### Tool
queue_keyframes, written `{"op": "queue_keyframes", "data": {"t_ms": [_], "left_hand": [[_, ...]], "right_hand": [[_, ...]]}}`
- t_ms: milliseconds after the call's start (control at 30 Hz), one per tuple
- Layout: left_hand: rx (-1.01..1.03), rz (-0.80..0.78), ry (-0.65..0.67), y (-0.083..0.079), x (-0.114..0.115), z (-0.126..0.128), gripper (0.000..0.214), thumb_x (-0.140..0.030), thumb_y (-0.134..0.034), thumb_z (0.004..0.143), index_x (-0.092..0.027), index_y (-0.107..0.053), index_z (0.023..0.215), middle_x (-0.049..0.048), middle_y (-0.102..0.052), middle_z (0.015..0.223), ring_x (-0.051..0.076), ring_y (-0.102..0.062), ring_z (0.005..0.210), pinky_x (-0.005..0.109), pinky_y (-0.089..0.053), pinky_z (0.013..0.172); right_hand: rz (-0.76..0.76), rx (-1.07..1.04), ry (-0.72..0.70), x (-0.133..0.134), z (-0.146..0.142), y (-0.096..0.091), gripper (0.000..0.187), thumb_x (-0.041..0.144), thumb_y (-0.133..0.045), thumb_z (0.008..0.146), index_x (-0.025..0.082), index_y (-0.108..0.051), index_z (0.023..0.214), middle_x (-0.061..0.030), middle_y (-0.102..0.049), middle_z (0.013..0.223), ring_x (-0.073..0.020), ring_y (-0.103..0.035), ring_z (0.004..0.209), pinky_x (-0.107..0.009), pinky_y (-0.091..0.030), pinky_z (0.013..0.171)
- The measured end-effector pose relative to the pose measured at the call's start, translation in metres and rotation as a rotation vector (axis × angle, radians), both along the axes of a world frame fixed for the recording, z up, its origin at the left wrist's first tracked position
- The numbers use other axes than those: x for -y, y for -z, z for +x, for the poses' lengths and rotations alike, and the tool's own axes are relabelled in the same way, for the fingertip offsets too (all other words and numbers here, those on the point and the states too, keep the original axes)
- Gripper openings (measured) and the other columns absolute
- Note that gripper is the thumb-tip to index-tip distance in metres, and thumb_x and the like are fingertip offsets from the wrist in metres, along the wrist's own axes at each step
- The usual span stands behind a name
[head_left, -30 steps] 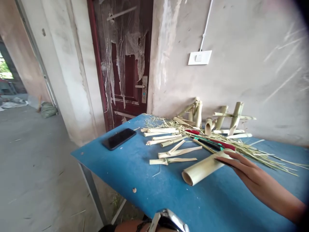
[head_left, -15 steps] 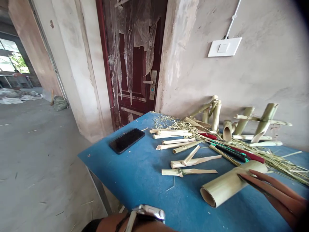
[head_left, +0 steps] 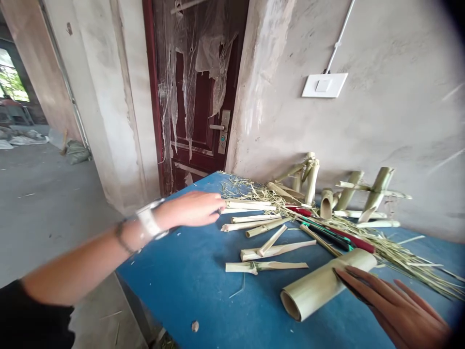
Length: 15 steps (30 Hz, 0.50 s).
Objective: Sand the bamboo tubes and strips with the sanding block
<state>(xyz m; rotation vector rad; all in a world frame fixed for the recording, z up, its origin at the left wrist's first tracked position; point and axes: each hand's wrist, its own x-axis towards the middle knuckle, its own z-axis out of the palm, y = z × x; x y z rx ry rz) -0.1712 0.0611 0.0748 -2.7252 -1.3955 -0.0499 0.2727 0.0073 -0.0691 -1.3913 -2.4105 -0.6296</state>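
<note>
My left hand (head_left: 198, 208) reaches across the table, with its fingertips at the near ends of several pale split bamboo sticks (head_left: 250, 205). The fingers bend downward and are slightly blurred, so their grip is hidden. My right hand (head_left: 395, 300) lies with fingers stretched out against a thick bamboo tube (head_left: 327, 283), whose hollow end faces left. Between the hands lie more bamboo pieces: a notched stick with a green joint (head_left: 267, 267) and a pale split length (head_left: 283, 249) with a short piece leaning across it.
The blue table (head_left: 174, 276) carries bamboo shavings (head_left: 395, 257), dark tools with green trim (head_left: 327, 232) and red handles (head_left: 356, 238). Upright bamboo constructions (head_left: 379, 189) stand by the wall. Beyond the table's far corner is a dark red door (head_left: 196, 97).
My left arm has swung up and forward over the table toward the bamboo sticks, and now covers the phone. My right hand stays on the tube. The view has turned slightly right.
</note>
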Motion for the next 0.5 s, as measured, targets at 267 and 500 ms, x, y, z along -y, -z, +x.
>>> {"op": "queue_keyframes", "data": {"t_ms": [267,500], "left_hand": [[-0.036,0.062,-0.039,0.040,-0.093,0.050,0.025,-0.021,-0.058,0.085,-0.015,-0.057,0.110,0.0118,-0.058,0.109,0.025,-0.060,0.091,0.031,-0.045,0.074],[0.178,0.027,0.026,0.046,-0.095,0.060,0.009,-0.020,-0.052,0.090,-0.013,-0.057,0.091,0.0025,-0.057,0.089,0.016,-0.057,0.080,0.031,-0.046,0.076]], "right_hand": [[0.098,0.185,-0.046,0.008,-0.006,0.004,0.077,0.011,-0.036,0.080,0.027,-0.014,0.151,-0.0056,-0.042,0.145,-0.0292,-0.055,0.120,-0.050,-0.055,0.090],[0.223,0.153,-0.120,0.020,-0.022,-0.021,0.080,0.005,-0.033,0.075,0.022,-0.014,0.151,-0.0077,-0.054,0.134,-0.0261,-0.063,0.109,-0.045,-0.061,0.076]]}}
